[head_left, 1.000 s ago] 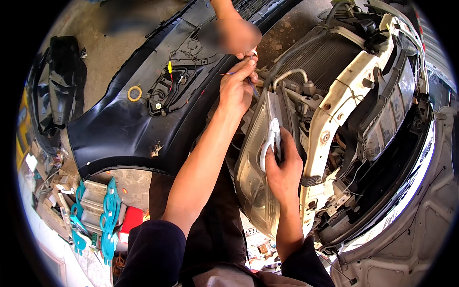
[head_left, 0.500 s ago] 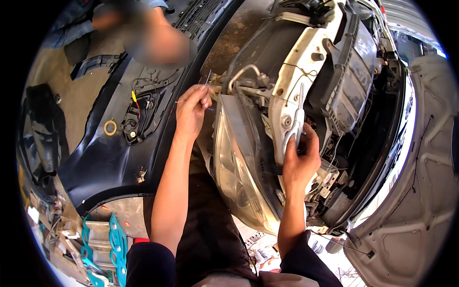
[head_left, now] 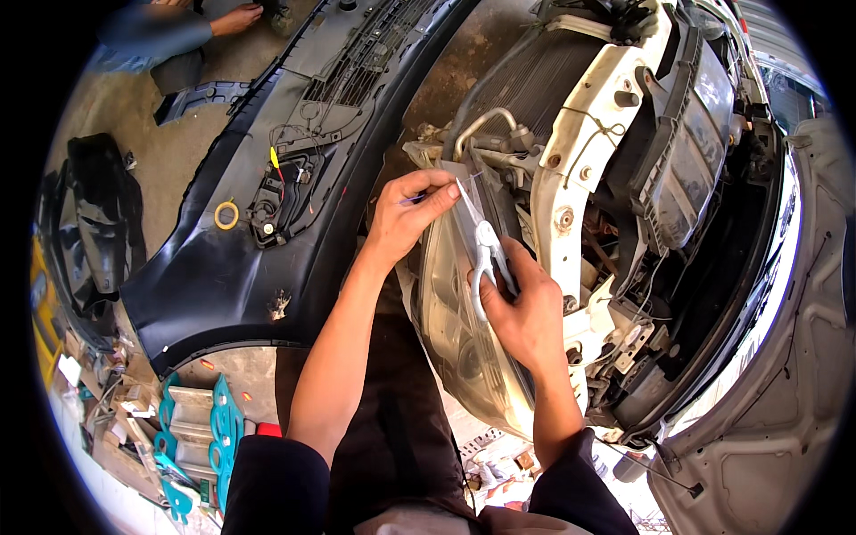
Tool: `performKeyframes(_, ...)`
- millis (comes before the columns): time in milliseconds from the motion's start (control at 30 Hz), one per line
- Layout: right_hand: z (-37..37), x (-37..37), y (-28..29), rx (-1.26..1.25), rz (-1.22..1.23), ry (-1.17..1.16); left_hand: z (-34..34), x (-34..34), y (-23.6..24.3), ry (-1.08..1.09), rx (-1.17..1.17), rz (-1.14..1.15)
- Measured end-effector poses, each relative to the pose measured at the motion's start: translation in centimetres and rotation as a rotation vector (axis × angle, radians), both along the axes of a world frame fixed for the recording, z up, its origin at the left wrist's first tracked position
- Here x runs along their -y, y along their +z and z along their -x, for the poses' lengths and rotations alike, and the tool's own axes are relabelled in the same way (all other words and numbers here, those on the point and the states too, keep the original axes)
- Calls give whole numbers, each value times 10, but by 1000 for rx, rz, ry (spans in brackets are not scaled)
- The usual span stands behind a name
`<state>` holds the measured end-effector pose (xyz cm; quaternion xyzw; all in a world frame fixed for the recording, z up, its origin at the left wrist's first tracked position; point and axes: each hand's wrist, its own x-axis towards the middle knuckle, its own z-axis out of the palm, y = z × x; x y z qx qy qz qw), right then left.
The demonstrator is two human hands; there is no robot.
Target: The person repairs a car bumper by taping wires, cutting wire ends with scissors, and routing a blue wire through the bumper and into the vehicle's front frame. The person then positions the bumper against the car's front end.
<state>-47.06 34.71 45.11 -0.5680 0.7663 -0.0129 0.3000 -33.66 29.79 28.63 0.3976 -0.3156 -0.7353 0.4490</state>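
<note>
Thumb and forefinger of my left hand [head_left: 403, 214] are pinched on a thin wire [head_left: 413, 201], a bluish piece of which shows beside the fingers. Scissors [head_left: 484, 254] with pale grey handles are held in my right hand [head_left: 528, 308], its fingers in and around the handle loops. Their blades point up toward my left fingertips; whether they touch the wire is too small to tell. Both hands are above the car's headlight [head_left: 455, 357], which has a cloudy clear lens.
A dark bumper [head_left: 214, 285] lies at left, with a yellow tape ring [head_left: 218, 220] and a wired black lamp unit [head_left: 266, 214] on it. The cream front crossmember [head_left: 562, 187] and raised hood [head_left: 758, 401] are at right. Another person's hand [head_left: 236, 19] shows at top left.
My left hand has moved right with the wire. My right hand has brought the scissors left, their blades now beside the left fingertips. The other person has shifted up and away.
</note>
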Motion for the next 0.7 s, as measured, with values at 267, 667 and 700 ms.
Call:
performKeyframes(267, 3, 3, -10, 54, -3, -23, -1, 5, 15, -10, 0, -32)
performKeyframes(667, 8, 11, -11, 562, -125, -513, 3, 14, 6, -62, -24, 35)
performKeyframes(700, 9, 11, -12, 587, -118, -542, 3, 15, 6, -81, -9, 55)
